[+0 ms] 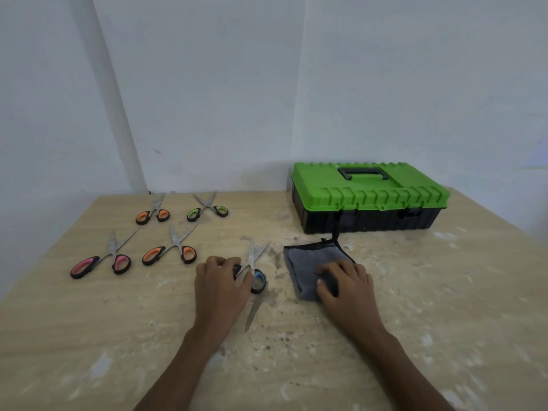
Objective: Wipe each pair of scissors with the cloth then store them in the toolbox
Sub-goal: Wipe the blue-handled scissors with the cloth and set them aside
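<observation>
Starting step: first pair was being taken up for wiping; none looked stored yet.
Left grip (pixel 222 281): clenched on the handle of the blue scissors (pixel 257 280), which lay on the surface (pixel 444 292), blades part open.
Right grip (pixel 345 284): fingers curled into the grey cloth (pixel 308 259), just right of that pair.
Toolbox (pixel 367 194): back right, lid down.
Other four pairs (pixel 178 243): untouched at left.
Next move: likely lifting both, drawing cloth along the blades; the lid needs opening first.

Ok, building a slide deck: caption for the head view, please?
Left hand grips blue-handled metal scissors, right hand clutches folded grey cloth; closed green-lidded plastic toolbox behind.
</observation>
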{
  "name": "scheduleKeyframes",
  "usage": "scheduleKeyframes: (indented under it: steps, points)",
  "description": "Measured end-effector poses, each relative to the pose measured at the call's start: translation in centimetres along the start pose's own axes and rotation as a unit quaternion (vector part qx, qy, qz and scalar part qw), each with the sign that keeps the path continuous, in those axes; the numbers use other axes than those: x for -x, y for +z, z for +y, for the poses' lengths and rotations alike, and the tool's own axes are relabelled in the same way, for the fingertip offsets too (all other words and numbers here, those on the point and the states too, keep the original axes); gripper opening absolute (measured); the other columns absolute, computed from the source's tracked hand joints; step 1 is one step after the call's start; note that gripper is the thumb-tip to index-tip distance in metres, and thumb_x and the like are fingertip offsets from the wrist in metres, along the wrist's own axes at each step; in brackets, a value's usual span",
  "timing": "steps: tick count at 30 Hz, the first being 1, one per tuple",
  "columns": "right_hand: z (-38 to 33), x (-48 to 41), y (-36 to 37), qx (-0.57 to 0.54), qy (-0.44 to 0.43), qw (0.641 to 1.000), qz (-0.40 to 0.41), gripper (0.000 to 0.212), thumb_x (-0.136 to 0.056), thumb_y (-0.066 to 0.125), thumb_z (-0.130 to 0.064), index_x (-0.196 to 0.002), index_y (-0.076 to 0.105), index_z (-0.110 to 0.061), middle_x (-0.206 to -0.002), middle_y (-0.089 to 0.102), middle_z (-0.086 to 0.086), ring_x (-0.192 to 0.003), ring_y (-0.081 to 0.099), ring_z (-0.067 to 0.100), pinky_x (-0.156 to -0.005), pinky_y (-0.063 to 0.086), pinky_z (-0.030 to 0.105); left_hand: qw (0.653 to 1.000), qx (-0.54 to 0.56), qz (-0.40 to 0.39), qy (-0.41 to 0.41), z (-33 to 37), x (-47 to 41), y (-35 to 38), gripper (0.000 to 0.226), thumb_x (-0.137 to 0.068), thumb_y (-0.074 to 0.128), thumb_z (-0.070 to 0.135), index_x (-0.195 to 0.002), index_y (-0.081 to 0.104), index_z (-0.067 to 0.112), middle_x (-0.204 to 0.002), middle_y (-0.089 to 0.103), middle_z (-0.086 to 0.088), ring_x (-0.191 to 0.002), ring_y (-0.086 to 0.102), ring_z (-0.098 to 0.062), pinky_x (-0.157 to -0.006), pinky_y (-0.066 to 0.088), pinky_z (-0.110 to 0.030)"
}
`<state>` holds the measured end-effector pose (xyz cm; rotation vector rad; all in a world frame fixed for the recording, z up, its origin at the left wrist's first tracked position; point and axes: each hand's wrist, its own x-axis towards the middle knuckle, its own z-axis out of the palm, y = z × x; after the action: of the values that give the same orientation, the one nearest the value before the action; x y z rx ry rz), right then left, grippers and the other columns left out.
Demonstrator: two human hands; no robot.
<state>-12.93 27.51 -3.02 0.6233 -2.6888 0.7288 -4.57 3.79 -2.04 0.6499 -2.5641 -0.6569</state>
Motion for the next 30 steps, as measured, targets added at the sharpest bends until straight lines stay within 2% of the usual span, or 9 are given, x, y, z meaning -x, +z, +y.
scheduleKeyframes:
  steps: [6, 9, 11, 14, 22, 25, 28, 30]
  points:
    - [0.1, 0.1, 0.2, -0.011, 0.0, 1.0, -0.004, 0.025, -0.089, 0.05, -0.044, -0.11, 0.062, -0.036, -0.12, 0.052, -0.011, -0.115, 0.042, 0.017, -0.093, 0.035, 0.036, 0.999, 0.016, -0.027, -0.02, -0.3, -0.9, -0.4, 0.03, -0.088, 0.066, 0.052, -0.108, 0.066, 0.03, -0.11, 0.056, 0.001, -0.106, 0.05, -0.023, -0.09, 0.047, -0.038]
    - [0.0, -0.1, 0.2, -0.025, 0.001, 1.0, -0.001, 0.02, -0.091, 0.052, -0.043, -0.108, 0.062, -0.036, -0.121, 0.052, -0.011, -0.115, 0.041, 0.017, -0.093, 0.031, 0.034, 0.997, 0.031, -0.059, -0.033, 0.0, -1.8, -0.9, 0.027, -0.083, 0.069, 0.057, -0.095, 0.064, 0.033, -0.1, 0.055, 0.005, -0.103, 0.058, -0.022, -0.09, 0.051, -0.04]
    - [0.0, -0.2, 0.2, -0.03, 0.003, 1.0, 0.001, 0.015, -0.093, 0.056, -0.04, -0.106, 0.062, -0.036, -0.12, 0.052, -0.012, -0.114, 0.04, 0.016, -0.093, 0.031, 0.034, 0.996, 0.025, -0.078, -0.043, 0.3, -2.0, -1.0, 0.036, -0.081, 0.069, 0.064, -0.097, 0.063, 0.032, -0.1, 0.053, 0.005, -0.103, 0.057, -0.022, -0.091, 0.051, -0.041]
    - [0.0, -0.3, 0.2, -0.032, 0.005, 0.999, 0.002, 0.019, -0.091, 0.051, -0.046, -0.104, 0.062, -0.037, -0.117, 0.052, -0.013, -0.112, 0.04, 0.015, -0.093, 0.033, 0.035, 0.996, 0.007, -0.072, -0.052, 0.9, -1.6, -0.7, 0.051, -0.079, 0.07, 0.067, -0.105, 0.062, 0.024, -0.107, 0.055, 0.0, -0.106, 0.053, -0.024, -0.09, 0.047, -0.04]
    - [-0.3, -0.4, 0.1, -0.027, 0.007, 1.0, 0.003, 0.011, -0.093, 0.063, -0.035, -0.103, 0.063, -0.036, -0.115, 0.053, -0.012, -0.113, 0.04, 0.016, -0.09, 0.028, 0.033, 0.992, 0.049, -0.094, -0.071, 0.8, -2.0, -1.3, 0.057, -0.072, 0.08, 0.062, -0.1, 0.072, 0.014, -0.103, 0.07, -0.005, -0.099, 0.064, -0.027, -0.083, 0.055, -0.045]
    - [-0.4, -0.4, 0.0, -0.024, 0.007, 1.0, 0.001, 0.011, -0.093, 0.063, -0.035, -0.103, 0.062, -0.037, -0.115, 0.052, -0.013, -0.113, 0.04, 0.016, -0.09, 0.026, 0.033, 0.979, 0.137, -0.122, -0.09, 1.0, -1.9, -1.6, 0.05, -0.074, 0.086, 0.05, -0.105, 0.067, 0.015, -0.101, 0.064, 0.002, -0.096, 0.063, -0.02, -0.081, 0.054, -0.038]
    - [-0.4, -0.5, -0.1, -0.024, 0.008, 1.0, 0.0, 0.011, -0.092, 0.064, -0.035, -0.104, 0.063, -0.036, -0.116, 0.052, -0.012, -0.112, 0.04, 0.016, -0.089, 0.026, 0.033, 0.949, 0.264, -0.149, -0.093, 1.4, -1.6, -1.5, 0.037, -0.076, 0.087, 0.035, -0.092, 0.058, 0.019, -0.089, 0.061, 0.002, -0.074, 0.056, -0.013, -0.066, 0.043, -0.029]
    - [-0.5, -0.4, -0.1, -0.022, 0.01, 1.0, -0.003, 0.012, -0.092, 0.063, -0.035, -0.104, 0.063, -0.036, -0.117, 0.052, -0.012, -0.113, 0.04, 0.016, -0.09, 0.026, 0.033, 0.938, 0.3, -0.154, -0.088, 1.4, -1.6, -1.4, 0.034, -0.079, 0.085, 0.03, -0.09, 0.055, 0.019, -0.089, 0.063, -0.003, -0.069, 0.054, -0.013, -0.062, 0.042, -0.025]
